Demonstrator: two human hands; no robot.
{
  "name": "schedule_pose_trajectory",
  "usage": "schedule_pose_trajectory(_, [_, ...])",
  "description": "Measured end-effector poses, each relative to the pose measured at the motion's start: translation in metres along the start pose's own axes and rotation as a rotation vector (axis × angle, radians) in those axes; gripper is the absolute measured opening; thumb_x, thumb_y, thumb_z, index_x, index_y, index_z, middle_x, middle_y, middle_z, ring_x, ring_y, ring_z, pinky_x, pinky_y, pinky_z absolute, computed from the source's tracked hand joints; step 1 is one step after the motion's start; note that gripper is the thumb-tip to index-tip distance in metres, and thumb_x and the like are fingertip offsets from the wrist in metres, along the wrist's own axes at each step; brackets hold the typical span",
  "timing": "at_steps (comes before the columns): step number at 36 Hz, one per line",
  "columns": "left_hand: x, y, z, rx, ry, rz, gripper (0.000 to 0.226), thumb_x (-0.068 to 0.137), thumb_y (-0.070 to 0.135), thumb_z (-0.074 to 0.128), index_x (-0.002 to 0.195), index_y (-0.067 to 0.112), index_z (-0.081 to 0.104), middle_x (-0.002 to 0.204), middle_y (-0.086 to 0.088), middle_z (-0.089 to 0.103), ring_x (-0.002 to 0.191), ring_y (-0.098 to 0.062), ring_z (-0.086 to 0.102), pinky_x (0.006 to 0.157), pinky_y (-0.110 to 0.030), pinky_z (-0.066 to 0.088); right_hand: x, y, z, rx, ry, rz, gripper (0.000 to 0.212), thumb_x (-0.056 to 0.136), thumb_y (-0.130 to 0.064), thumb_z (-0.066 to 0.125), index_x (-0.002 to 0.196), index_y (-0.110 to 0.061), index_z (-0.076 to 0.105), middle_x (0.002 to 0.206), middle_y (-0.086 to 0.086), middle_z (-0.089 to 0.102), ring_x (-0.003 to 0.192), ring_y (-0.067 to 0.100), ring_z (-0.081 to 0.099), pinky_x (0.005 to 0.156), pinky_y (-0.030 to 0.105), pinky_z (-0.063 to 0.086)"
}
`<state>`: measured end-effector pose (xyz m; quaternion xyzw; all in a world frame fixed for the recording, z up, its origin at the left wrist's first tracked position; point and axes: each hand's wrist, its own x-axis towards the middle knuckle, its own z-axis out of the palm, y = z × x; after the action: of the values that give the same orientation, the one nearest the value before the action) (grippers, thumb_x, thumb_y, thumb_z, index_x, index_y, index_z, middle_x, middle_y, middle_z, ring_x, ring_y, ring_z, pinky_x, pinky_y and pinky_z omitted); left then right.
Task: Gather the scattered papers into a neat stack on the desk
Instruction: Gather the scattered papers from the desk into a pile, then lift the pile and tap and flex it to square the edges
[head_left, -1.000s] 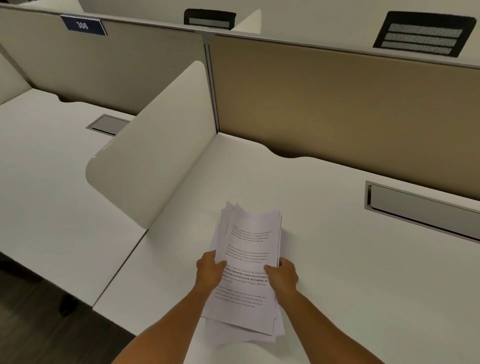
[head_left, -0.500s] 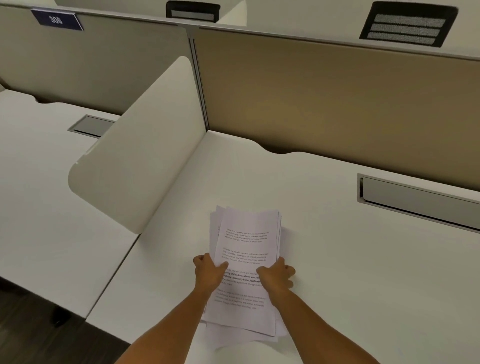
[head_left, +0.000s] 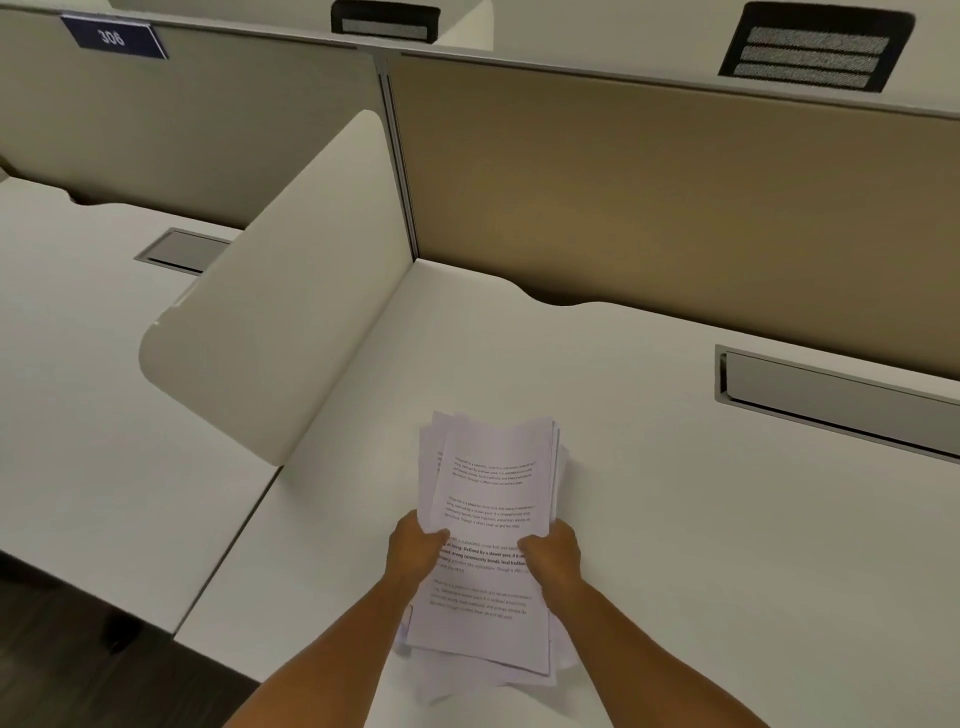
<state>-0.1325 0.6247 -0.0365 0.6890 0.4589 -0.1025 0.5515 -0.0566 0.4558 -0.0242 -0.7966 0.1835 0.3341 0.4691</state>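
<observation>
Head view, papers (head_left: 493, 519): bunched on the desk (head_left: 701, 545) near its front edge, corners fanned out.
Left hand (head_left: 415, 548): grips the pile's left edge.
Right hand (head_left: 553, 553): grips the right edge.
Advice: squeeze inward evenly (likely tapping edges square), keeping loose lower sheets caught.

I stand at a white desk (head_left: 675, 519) with a wavy cut along its far edge. Directly on it lies one loose stack of printed papers (head_left: 493, 499), sheets fanned and uneven at the edges, near my side of the top. A grey cable tray lid (head_left: 831, 395) is set flush into the surface, well apart to the right of the stack.
</observation>
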Motion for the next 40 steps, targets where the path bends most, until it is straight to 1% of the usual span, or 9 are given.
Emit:
schedule_pose_trajectory(2, [-0.001,0.001,-0.001,-0.019,-0.004,-0.001,0.041,0.09,0.008,0.067,0.13,0.006,0.054,0.124,-0.015,0.066,0.108,-0.033,0.065,0.094,-0.045,0.056,0.0,-0.004,0.003,-0.036,0.065,0.013,0.049,0.084,-0.004,0.057,0.132,-0.005,0.055,0.13,0.016,0.059,0.109,0.034,0.062,0.094,0.045,0.057])
schedule_pose_trajectory(7, [-0.004,0.002,-0.003,-0.111,-0.01,-0.019,0.044,0.088,0.003,0.069,0.127,0.01,0.049,0.12,-0.011,0.064,0.105,-0.031,0.065,0.089,-0.044,0.057,0.003,-0.008,0.002,0.172,0.02,0.078,0.059,0.083,0.001,0.061,0.14,-0.002,0.047,0.135,0.02,0.052,0.088,0.024,0.059,0.082,0.038,0.059])
schedule_pose_trajectory(10, [-0.008,0.0,-0.008,-0.116,-0.037,0.044,0.04,0.089,0.003,0.067,0.126,0.014,0.055,0.116,-0.008,0.068,0.099,-0.027,0.067,0.079,-0.036,0.058,0.006,-0.007,0.0,0.289,-0.071,0.112,0.075,0.083,0.006,0.065,0.15,-0.002,0.034,0.136,0.02,0.056,0.108,0.031,0.061,0.096,0.05,0.055])
schedule_pose_trajectory(15, [-0.015,0.002,-0.02,-0.159,-0.096,0.098,0.034,0.088,0.008,0.068,0.117,0.024,0.061,0.105,-0.001,0.073,0.089,-0.021,0.072,0.061,-0.028,0.059,0.003,-0.009,-0.01,0.352,-0.072,0.143,0.065,0.079,0.002,0.075,0.139,0.003,0.049,0.125,0.023,0.064,0.114,0.04,0.063,0.099,0.058,0.052])
schedule_pose_trajectory(19, [-0.024,0.008,-0.034,-0.208,-0.145,0.137,0.032,0.086,0.012,0.071,0.109,0.033,0.064,0.092,0.006,0.079,0.08,-0.016,0.077,0.055,-0.027,0.06,-0.007,-0.012,-0.027,0.485,-0.189,0.19,0.047,0.079,0.0,0.079,0.123,0.002,0.061,0.109,0.021,0.072,0.098,0.039,0.071,0.083,0.054,0.06])
schedule_pose_trajectory(24, [-0.031,0.027,-0.046,-0.259,-0.183,0.225,0.034,0.082,0.017,0.076,0.111,0.034,0.065,0.101,0.005,0.078,0.088,-0.02,0.077,0.06,-0.031,0.062,-0.008,-0.015,-0.045,0.552,-0.293,0.085,0.041,0.076,-0.002,0.083,0.115,-0.002,0.07,0.105,0.019,0.077,0.095,0.037,0.075,0.081,0.051,0.062])
schedule_pose_trajectory(30, [-0.049,0.055,-0.031,-0.276,-0.191,0.367,0.045,0.079,0.018,0.081,0.12,0.024,0.063,0.109,0.001,0.076,0.094,-0.024,0.076,0.072,-0.04,0.064,-0.014,-0.028,-0.084,0.45,-0.205,-0.184,0.035,0.08,-0.006,0.082,0.113,-0.013,0.071,0.101,0.005,0.079,0.087,0.023,0.078,0.074,0.037,0.064])
schedule_pose_trajectory(35, [-0.062,0.082,-0.004,-0.279,-0.225,0.441,0.057,0.073,0.011,0.082,0.125,0.016,0.059,0.119,-0.007,0.07,0.104,-0.031,0.07,0.086,-0.056,0.058,-0.023,-0.033,-0.131,0.427,-0.15,-0.327,0.037,0.079,-0.014,0.084,0.112,-0.02,0.07,0.103,0.0,0.079,0.091,0.023,0.077,0.073,0.037,0.064])
schedule_pose_trajectory(40, [-0.08,0.109,0.03,-0.312,-0.279,0.524,0.053,0.07,0.021,0.08,0.12,0.022,0.063,0.116,-0.006,0.072,0.103,-0.027,0.071,0.084,-0.05,0.06,-0.03,-0.024,-0.173,0.424,-0.081,-0.424,0.034,0.08,-0.013,0.083,0.11,-0.022,0.07,0.096,-0.007,0.08,0.085,0.017,0.078,0.068,0.03,0.064])
